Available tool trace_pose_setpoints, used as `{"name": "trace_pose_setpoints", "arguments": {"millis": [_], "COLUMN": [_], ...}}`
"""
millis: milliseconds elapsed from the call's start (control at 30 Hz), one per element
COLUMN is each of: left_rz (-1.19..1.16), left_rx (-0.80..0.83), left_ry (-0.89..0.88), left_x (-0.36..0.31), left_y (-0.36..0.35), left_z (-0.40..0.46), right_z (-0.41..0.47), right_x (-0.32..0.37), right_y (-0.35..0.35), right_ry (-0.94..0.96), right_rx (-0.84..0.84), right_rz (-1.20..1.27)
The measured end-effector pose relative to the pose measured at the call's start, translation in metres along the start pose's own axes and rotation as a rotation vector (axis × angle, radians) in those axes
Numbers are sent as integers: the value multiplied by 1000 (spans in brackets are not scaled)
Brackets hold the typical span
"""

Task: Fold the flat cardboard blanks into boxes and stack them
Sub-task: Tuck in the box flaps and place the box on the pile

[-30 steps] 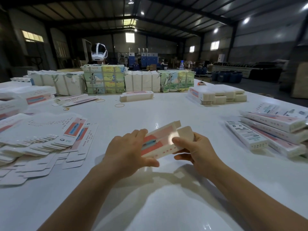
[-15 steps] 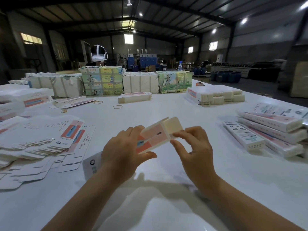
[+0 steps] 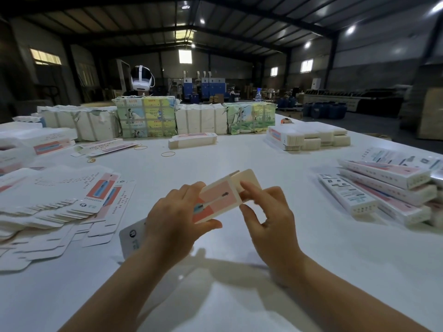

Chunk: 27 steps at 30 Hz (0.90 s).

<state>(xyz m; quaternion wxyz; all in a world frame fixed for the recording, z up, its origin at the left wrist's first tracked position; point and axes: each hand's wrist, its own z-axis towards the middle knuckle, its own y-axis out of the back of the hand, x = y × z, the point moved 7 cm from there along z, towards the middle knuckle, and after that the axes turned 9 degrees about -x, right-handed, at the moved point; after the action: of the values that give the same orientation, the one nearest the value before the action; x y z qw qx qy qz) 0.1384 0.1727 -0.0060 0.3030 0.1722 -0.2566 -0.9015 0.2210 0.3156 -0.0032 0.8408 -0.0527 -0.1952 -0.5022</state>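
Observation:
A long pink and white cardboard box is held above the white table, tilted up to the right. My left hand grips its middle, thumb underneath and fingers over the top. The box's near end sticks out to the left below that hand. My right hand touches the open cream end flap with its forefinger, thumb below the box end. A fanned heap of flat blanks lies to the left. Folded boxes are stacked at the right.
Bundled packs of blanks line the far edge of the table, with a low white stack at the far right. One folded box and loose rubber bands lie in the far middle. A dark warehouse is behind.
The box has been tilted and its far end raised. My right hand let go of the end and moved its forefinger onto the open end flap. My left hand keeps its grip.

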Motion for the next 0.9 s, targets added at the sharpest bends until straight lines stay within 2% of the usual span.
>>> {"name": "trace_pose_setpoints", "arguments": {"millis": [67, 200, 333, 433, 600, 700, 767, 800, 867, 900], "left_rz": [12, 44, -7, -63, -47, -23, -9, 1, 33, 56], "left_rx": [15, 49, 37, 65, 63, 45, 23, 19, 45, 62], "left_ry": [-25, -61, 7, 99, 96, 98, 102, 96, 70, 53], "left_x": [2, 2, 2, 0, -4, -2, -3, -4, -9, -11], "left_y": [1, -1, -1, -6, -9, -5, -2, -2, -4, -6], "left_z": [0, -1, -2, -4, -5, -4, -2, -2, -4, -4], "right_z": [3, 1, -4, -9, -11, -3, 2, 0, -11, -17], "right_x": [-2, -6, 3, 5, 7, -1, -15, -26, -43, -49], "right_y": [-2, -13, -10, -14, -20, -12, -6, -8, -23, -30], "right_ry": [17, 18, 101, -36, -154, -230, -353, -496, -860, -980], "right_rx": [53, 262, 162, 150, 237, 184, 104, 117, 223, 256], "right_rz": [-67, -82, -108, -33, 64, 121, 135, 193, 516, 652]}}
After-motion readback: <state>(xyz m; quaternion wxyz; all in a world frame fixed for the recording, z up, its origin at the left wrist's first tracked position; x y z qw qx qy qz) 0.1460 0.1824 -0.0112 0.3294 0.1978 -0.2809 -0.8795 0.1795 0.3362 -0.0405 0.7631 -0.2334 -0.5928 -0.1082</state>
